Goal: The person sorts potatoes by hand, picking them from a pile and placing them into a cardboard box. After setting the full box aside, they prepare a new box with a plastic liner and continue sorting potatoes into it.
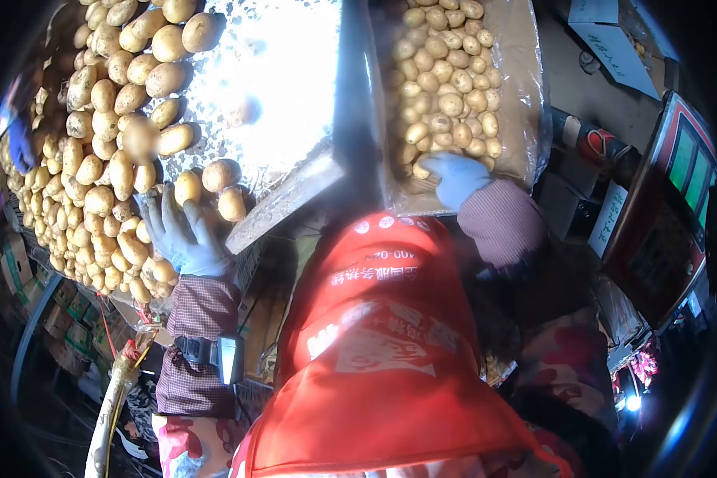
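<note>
Spreading our gloved left hand (185, 233) open on smooth, round potatoes (103, 95); right hand (454, 177) sits in crinkly plastic bag (523, 80), can't tell if it's gripping.

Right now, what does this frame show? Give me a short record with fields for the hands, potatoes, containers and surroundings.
left hand: gloved, fingers spread on loose potatoes at the pile's near edge
right hand: gloved, resting on small potatoes; grip unclear
container: bag-lined box holding the small potatoes
left wrist: strapped device
clothing: red apron
right side: scale with a green display
</note>
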Motion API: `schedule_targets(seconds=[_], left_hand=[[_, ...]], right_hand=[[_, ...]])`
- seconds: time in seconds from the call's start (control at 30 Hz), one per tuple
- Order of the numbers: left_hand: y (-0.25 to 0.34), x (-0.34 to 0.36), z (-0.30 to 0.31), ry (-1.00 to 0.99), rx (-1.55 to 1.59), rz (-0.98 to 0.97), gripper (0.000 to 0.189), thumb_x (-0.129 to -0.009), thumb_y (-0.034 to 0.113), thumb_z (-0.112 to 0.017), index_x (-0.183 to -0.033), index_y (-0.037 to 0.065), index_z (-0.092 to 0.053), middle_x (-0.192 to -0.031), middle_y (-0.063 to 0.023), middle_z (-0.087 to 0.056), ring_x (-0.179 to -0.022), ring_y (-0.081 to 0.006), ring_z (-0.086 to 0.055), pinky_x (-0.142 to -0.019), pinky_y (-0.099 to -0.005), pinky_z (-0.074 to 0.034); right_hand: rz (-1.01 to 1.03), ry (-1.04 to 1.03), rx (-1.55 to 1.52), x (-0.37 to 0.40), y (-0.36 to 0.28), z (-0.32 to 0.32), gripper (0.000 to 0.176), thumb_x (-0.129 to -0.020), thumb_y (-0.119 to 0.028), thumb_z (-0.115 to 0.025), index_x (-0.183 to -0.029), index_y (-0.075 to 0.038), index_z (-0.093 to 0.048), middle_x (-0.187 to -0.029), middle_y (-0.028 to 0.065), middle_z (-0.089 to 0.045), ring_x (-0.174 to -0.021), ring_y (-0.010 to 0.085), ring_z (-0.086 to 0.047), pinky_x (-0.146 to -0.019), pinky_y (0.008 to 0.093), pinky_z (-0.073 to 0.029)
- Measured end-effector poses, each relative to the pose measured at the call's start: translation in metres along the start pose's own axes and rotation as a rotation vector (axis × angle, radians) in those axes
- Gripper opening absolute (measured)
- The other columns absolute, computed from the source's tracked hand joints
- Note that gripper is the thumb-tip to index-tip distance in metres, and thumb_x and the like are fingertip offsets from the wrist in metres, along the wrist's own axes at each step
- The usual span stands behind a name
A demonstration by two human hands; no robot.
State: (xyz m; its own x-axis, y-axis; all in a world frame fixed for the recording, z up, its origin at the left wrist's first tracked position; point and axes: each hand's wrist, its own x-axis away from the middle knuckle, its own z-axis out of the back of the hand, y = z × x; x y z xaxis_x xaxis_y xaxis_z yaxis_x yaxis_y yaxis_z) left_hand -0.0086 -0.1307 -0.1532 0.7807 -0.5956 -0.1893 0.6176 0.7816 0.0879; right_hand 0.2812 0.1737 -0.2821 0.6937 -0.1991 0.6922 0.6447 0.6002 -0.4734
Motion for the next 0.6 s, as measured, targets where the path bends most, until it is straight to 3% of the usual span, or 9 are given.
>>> schedule_targets(seconds=[0.1,0.17,0.23,0.33,0.4,0.47,0.53,0.6], left_hand=[[-0.003,0.001,-0.001,0.011,-0.001,-0.012,0.043,-0.096,0.024,-0.057,-0.128,-0.004,-0.064,-0.138,-0.031,-0.056,-0.134,-0.048,-0.046,-0.113,-0.055,-0.034],[-0.004,0.001,-0.002,0.022,-0.013,-0.015,0.041,-0.098,0.024,-0.057,-0.13,-0.001,-0.063,-0.139,-0.0274,-0.057,-0.135,-0.0445,-0.047,-0.114,-0.0527,-0.035],[-0.003,0.005,-0.002,0.014,-0.011,-0.017,0.04,-0.099,0.024,-0.057,-0.132,0.0,-0.063,-0.14,-0.0256,-0.057,-0.136,-0.0428,-0.048,-0.114,-0.0515,-0.035],[-0.009,0.005,-0.004,0.026,-0.029,-0.025,0.041,-0.099,0.024,-0.057,-0.131,0.0,-0.063,-0.141,-0.0261,-0.056,-0.136,-0.0429,-0.047,-0.115,-0.0509,-0.035],[-0.007,0.006,-0.003,0.027,0.0,-0.021,0.042,-0.097,0.024,-0.058,-0.129,-0.003,-0.064,-0.138,-0.0295,-0.056,-0.134,-0.0465,-0.047,-0.113,-0.0541,-0.035],[-0.003,0.001,-0.002,0.025,0.015,-0.011,0.043,-0.095,0.024,-0.059,-0.127,-0.004,-0.064,-0.137,-0.0311,-0.056,-0.133,-0.0485,-0.047,-0.113,-0.0555,-0.035],[-0.003,-0.001,-0.001,0.013,0.013,0.001,0.043,-0.094,0.024,-0.059,-0.127,-0.003,-0.064,-0.137,-0.031,-0.056,-0.134,-0.0486,-0.047,-0.114,-0.0555,-0.034],[-0.003,0.001,-0.001,-0.001,0.008,0.017,0.044,-0.092,0.024,-0.058,-0.127,-0.003,-0.064,-0.137,-0.0308,-0.056,-0.134,-0.0488,-0.046,-0.114,-0.0557,-0.034]], right_hand=[[-0.056,-0.015,0.081,-0.042,0.04,0.011,0.037,-0.091,-0.011,-0.056,-0.124,-0.019,-0.069,-0.121,0.0112,-0.07,-0.112,0.0317,-0.067,-0.097,0.0413,-0.053],[-0.08,-0.094,0.304,-0.065,0.034,0.054,0.035,-0.094,-0.017,-0.055,-0.127,-0.02,-0.068,-0.119,0.0134,-0.071,-0.111,0.0331,-0.068,-0.096,0.0427,-0.054],[-0.149,0.355,0.296,-0.1,0.091,0.059,0.038,-0.096,-0.023,-0.052,-0.131,-0.022,-0.066,-0.118,0.0157,-0.071,-0.109,0.0344,-0.068,-0.096,0.0439,-0.054],[-0.24,0.58,-0.128,-0.088,0.046,0.135,0.042,-0.097,-0.024,-0.049,-0.136,-0.024,-0.064,-0.119,0.0162,-0.071,-0.11,0.0342,-0.067,-0.097,0.0428,-0.053],[-0.224,0.721,-0.171,-0.078,0.03,0.148,0.044,-0.097,-0.02,-0.049,-0.138,-0.025,-0.063,-0.117,0.0147,-0.072,-0.11,0.0307,-0.068,-0.096,0.0406,-0.053],[-0.324,0.496,-0.17,-0.067,0.007,0.132,0.04,-0.097,-0.021,-0.052,-0.134,-0.024,-0.066,-0.117,0.0117,-0.072,-0.11,0.027,-0.068,-0.096,0.0372,-0.052],[-0.162,0.105,-0.319,-0.067,0.011,0.064,0.035,-0.096,-0.023,-0.055,-0.128,-0.02,-0.07,-0.12,0.0109,-0.072,-0.11,0.0252,-0.068,-0.098,0.0356,-0.052],[0.148,-0.22,0.065,-0.032,-0.036,0.045,0.032,-0.091,-0.014,-0.06,-0.121,-0.013,-0.071,-0.119,0.0091,-0.071,-0.114,0.0274,-0.066,-0.097,0.0388,-0.053]])
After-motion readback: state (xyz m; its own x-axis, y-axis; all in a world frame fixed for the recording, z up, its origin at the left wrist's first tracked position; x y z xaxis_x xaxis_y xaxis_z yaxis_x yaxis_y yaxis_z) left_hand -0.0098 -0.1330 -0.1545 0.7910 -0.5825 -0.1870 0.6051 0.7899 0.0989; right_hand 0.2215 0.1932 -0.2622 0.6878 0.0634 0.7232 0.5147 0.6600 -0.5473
